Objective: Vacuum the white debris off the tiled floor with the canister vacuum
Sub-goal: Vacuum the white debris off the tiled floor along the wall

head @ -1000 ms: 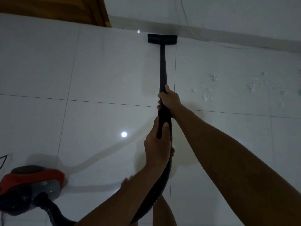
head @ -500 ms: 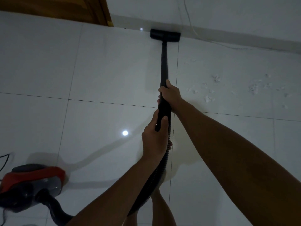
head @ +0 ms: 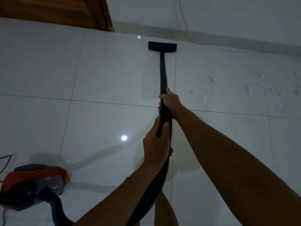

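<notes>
- At the centre of the head view, two bare hands hold one black wand (head: 162, 74): the right hand (head: 170, 101) is wrapped tight round it farther out, and the left hand (head: 155, 144) is clenched round the handle end just behind, where the ribbed hose (head: 160, 180) begins.
- Ahead of the grip, the wand runs straight out to a single flat black floor head (head: 162, 48), which sits on the floor near the foot of the wall, not touching it as far as can be told.
- To the right of the grip and apart from the floor head lies the white debris (head: 231, 87): many small flakes, too many and too faint to count, scattered in loose clusters over one tile.
- Behind the grip and to its left stands one canister vacuum (head: 34, 185), red on top and dark below, blurred at the frame's corner; the hose curves from it back under the forearms.
- A thin dark cord (head: 5, 162) shows at the left edge beside the canister.
- Underfoot is a tiled floor (head: 105, 75) of large glossy pale tiles with thin dark joints; two small bright reflections (head: 124, 138) of lights show, one left of the grip and one beside the floor head.
- Beyond the floor head rises a pale wall (head: 228, 17) with a thin pale wire (head: 185, 23) down it, and one wooden door frame (head: 101, 13) off to the left.
- One bare leg (head: 164, 209) shows below the forearms.
</notes>
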